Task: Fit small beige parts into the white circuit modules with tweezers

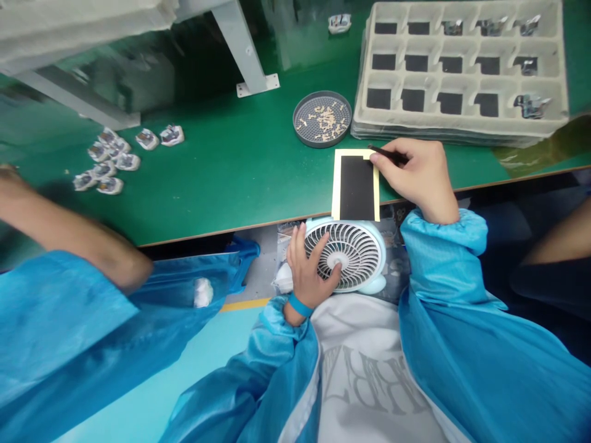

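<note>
R. hand (422, 175): closed in pinch on slim dark tool (386, 154), tip nr. upper-right corner of black sheet w/ yellow border (357, 187). L. hand (311, 274): open, fingers spread over fan (364, 261) grille, nothing gripped. Sheet location: front edge of green bench (231, 184), near end at edge, dish (300, 135) just beyond. Poss. faults (judged): sheet unsteadied by L. hand, could slide off edge; tool slip could crease corner; fan draft, if running (can't tell), could lift sheet.

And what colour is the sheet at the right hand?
The sheet is black with a pale yellow border; head view shows it.
</note>
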{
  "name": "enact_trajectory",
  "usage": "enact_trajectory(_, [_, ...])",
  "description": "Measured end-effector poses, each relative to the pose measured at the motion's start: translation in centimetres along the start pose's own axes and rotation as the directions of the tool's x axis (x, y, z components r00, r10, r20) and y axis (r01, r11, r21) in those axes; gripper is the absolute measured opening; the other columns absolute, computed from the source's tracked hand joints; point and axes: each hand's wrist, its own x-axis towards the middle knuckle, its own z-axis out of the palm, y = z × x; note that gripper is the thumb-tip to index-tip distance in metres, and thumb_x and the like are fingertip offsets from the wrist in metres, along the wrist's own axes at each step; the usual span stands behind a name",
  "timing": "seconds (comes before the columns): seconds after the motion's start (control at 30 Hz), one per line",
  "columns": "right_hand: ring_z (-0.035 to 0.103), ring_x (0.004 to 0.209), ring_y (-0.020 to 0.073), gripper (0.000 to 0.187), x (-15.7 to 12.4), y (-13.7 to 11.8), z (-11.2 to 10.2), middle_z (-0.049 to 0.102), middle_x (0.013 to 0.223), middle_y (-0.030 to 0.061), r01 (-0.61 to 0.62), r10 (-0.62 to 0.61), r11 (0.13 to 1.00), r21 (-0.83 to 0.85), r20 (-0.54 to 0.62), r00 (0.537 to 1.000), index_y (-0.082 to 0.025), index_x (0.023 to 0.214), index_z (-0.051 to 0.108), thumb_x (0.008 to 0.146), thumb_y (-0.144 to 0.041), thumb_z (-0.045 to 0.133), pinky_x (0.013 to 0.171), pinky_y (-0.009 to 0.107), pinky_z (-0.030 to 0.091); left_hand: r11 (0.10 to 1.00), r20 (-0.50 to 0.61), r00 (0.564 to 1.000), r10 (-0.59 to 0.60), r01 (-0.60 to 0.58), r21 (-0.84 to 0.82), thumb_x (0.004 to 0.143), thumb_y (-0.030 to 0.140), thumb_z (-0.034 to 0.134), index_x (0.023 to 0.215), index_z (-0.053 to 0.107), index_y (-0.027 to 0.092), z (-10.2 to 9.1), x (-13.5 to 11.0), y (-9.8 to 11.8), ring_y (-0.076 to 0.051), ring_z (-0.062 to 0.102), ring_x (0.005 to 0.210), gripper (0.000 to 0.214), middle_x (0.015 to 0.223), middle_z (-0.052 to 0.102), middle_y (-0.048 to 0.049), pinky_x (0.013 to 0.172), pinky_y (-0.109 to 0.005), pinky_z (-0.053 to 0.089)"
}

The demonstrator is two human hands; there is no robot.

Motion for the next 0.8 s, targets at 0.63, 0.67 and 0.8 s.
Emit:
enact_trajectory(0.63, [0.064, 0.076, 0.0161, 0.022, 0.2, -0.8, -0.4, 0.074, 0.085, 0.0017, -0.017, 0.017, 0.998, 0.065, 0.005, 1.000, -0.020, 0.095, 0.078, 0.096, -0.039, 0.067, 0.068, 0.027, 0.037, 0.944, -0.123, 0.982, -0.145, 0.099, -0.316, 0.093, 0.046, 0.062, 0.142, 0.056, 0.016, -1.0, 1.3, -3.4, -0.032, 0.045, 0.146, 0.058, 0.154, 0.049, -0.0184, 0.123, -0.051, 0.035])
enact_trajectory(0.67, [0.064, 0.077, 0.0153, 0.022, 0.3, -0.9, -0.5, 0.074, 0.085, 0.0007, -0.019, 0.018, 0.998, 0.067, 0.012, 1.000, -0.020, 0.095, 0.078, 0.096, -0.039, 0.067, 0.069, 0.026, 0.037, 0.918, -0.120, 0.969, -0.215, 0.158, -0.364, 0.093, 0.047, 0.062, 0.138, 0.060, 0.015, -1.0, 1.8, -4.4, -0.032, 0.053, 0.138, 0.055, 0.144, 0.059, -0.0172, 0.120, -0.050, 0.039])
enact_trajectory(0.8, [0.063, 0.078, 0.0125, 0.021, 0.9, -0.9, -0.9, 0.071, 0.081, -0.0023, -0.021, 0.018, 0.998, 0.063, 0.053, 0.998, -0.022, 0.097, 0.076, 0.099, -0.039, 0.065, 0.071, 0.024, 0.035, 0.799, -0.012, 0.875, -0.485, 0.437, -0.414, 0.085, 0.052, 0.065, 0.118, 0.072, 0.012, 0.1, 3.6, -8.9, -0.031, 0.070, 0.109, 0.052, 0.115, 0.074, -0.0137, 0.105, -0.049, 0.054])
